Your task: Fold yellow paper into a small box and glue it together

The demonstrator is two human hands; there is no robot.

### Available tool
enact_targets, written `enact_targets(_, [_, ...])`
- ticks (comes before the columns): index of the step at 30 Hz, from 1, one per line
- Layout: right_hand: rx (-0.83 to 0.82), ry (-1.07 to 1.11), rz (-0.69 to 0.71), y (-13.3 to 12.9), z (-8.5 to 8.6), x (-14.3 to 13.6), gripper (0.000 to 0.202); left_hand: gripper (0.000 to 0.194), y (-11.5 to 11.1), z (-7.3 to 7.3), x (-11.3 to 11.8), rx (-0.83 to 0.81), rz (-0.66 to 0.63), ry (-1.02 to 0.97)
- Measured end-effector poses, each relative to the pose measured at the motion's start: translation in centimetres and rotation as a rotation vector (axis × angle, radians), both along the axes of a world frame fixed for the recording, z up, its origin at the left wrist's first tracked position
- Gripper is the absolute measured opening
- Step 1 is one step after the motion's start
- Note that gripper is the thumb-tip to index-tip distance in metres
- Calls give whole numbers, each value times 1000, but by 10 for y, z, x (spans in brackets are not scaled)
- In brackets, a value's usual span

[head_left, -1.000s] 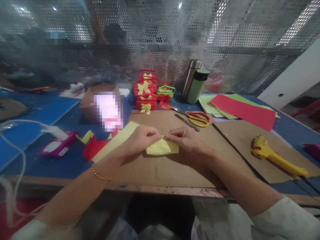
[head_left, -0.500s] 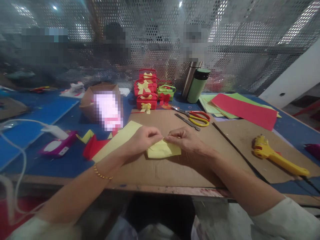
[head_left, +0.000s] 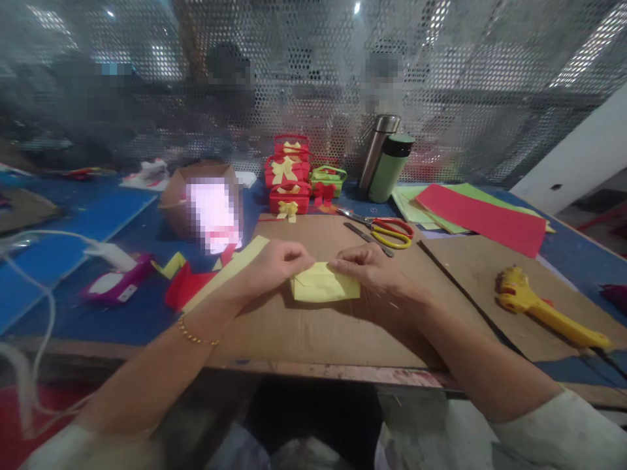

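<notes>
A small piece of folded yellow paper is held just above the brown cardboard. My left hand pinches its upper left edge between thumb and fingers. At the upper right edge, my right hand has its fingers closed on the same piece. A larger yellow sheet lies partly under my left forearm, beside a folded red paper. Beyond my right hand rest scissors with red and yellow handles and a dark flat blade-like tool.
Small red boxes with bows and a green box stand at the back, near a green bottle and a steel flask. A yellow glue gun and red sheet lie right. A purple power strip lies left.
My hands have drawn apart along the yellow paper's top edge, from nearly touching to a visible gap. More of its upper face shows now.
</notes>
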State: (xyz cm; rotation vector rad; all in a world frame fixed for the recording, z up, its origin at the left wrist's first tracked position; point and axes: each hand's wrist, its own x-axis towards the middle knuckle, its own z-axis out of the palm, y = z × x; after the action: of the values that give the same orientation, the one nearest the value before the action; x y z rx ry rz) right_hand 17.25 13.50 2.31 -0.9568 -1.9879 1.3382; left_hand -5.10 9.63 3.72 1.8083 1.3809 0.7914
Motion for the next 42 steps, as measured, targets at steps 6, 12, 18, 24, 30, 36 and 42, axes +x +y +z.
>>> enact_targets(6, [23, -12, 24, 0, 0, -1, 45, 31, -3, 3, 3, 30, 14, 46])
enact_targets(12, [-7, 23, 12, -1, -2, 0, 45, 34, 2, -2, -2, -20, -45, -19])
enact_targets(18, [15, 17, -43, 7, -9, 4, 47, 39, 6, -2, -9, 7, -1, 41])
enact_targets(24, [18, -2, -18, 6, -7, 3, 45, 39, 6, -3, -10, 43, -10, 54])
enact_targets(30, [16, 4, 10, 4, -4, 3, 44, 37, 7, -5, -9, 67, -24, 83])
enact_targets(36, [18, -23, 47, -1, -2, 0, 44, 38, 0, -3, 0, -9, -82, 27])
enact_targets(42, [35, -32, 81, -4, -3, -2, 44, 34, -5, -6, 7, -121, -74, -78])
